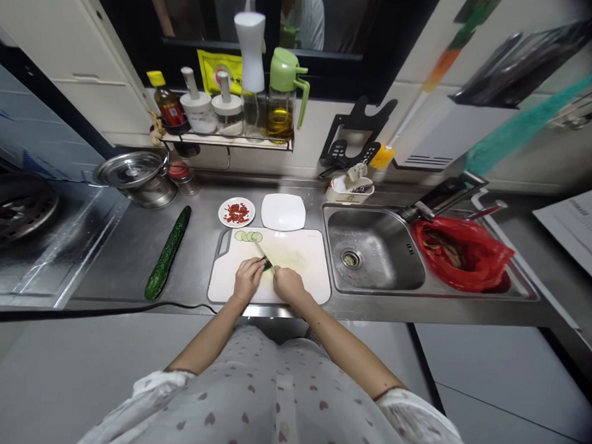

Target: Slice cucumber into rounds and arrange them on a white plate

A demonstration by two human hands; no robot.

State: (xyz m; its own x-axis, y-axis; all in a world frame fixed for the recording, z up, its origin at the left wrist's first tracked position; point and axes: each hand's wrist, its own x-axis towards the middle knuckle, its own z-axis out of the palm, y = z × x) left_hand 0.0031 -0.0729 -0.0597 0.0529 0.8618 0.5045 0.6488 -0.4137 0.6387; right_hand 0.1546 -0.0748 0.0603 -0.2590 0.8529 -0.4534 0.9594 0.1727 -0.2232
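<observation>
My right hand [288, 284] is closed round the handle of a small knife [260, 248], whose blade points away and to the left over the white cutting board [308, 274]. My left hand [248, 277], fingers curled, presses on a dark green piece of cucumber [267, 264] right beside the blade. Most of that piece is hidden by the fingers and the knife. Several pale round cucumber slices [247, 236] lie in an overlapping row near the board's far left corner. A whole cucumber [167, 253] rests on the steel counter, left of the board.
Behind the board stand a plate of chopped red bits [237, 213] and a white square plate [283, 212]. The sink [373, 250] is at the right, with a red plastic bag [462, 254] beyond it. A lidded pot [137, 177] and a bottle shelf [226, 140] are behind.
</observation>
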